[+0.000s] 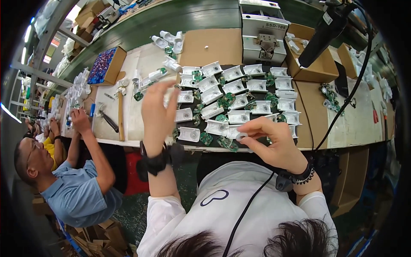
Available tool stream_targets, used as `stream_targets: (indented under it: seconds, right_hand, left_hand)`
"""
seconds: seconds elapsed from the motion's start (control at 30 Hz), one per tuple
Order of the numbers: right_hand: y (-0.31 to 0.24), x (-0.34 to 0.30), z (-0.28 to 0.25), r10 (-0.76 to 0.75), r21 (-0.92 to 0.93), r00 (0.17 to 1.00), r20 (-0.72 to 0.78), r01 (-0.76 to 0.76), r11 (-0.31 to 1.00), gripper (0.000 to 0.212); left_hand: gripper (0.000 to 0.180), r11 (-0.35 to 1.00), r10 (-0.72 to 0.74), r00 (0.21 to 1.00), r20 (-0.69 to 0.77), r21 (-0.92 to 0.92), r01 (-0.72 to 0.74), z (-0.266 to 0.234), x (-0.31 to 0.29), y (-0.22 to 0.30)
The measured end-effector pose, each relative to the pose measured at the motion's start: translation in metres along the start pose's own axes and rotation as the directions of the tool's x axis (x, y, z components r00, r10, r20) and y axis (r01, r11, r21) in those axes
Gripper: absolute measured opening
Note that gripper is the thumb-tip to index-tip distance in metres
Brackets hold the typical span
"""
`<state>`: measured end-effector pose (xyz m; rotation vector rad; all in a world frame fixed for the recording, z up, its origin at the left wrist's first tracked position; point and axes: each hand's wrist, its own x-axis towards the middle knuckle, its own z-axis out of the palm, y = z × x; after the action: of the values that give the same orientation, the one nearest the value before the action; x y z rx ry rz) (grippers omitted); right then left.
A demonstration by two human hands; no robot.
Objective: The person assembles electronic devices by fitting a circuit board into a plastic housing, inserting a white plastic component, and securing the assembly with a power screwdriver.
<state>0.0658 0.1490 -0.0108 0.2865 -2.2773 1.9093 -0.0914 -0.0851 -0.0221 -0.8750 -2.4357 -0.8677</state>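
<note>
Workbench (133,122): dark-lettered grey machine (253,43) beyond hands (279,143), white housings (234,87).

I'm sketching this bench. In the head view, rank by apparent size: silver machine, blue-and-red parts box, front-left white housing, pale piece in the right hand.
1. Silver machine
2. Parts box
3. White housing
4. Pale piece in the right hand
</note>
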Motion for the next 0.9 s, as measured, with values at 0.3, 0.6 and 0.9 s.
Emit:
stream_targets:
  seconds: [0.3,0.6,0.9]
  right_hand:
    - [0.007,-0.004,-0.007,0.021,-0.044,0.996,0.081,-0.018,0.999,0.017]
    - [0.011,-0.011,-0.015,0.023,-0.009,0.997,0.079,-0.022,1.0,0.017]
    - [0.017,-0.018,-0.02,0.048,0.044,0.997,0.062,-0.051,0.998,0.015]
  left_hand:
    - [0.015,0.966,-0.096,0.943,0.318,0.257,0.011,0.044,0.018,-0.051]
    - [0.009,0.969,-0.108,0.956,0.271,0.243,0.04,0.053,0.019,-0.057]
    - [0.01,0.993,-0.033,0.993,0.111,0.116,0.02,0.037,0.014,-0.051]
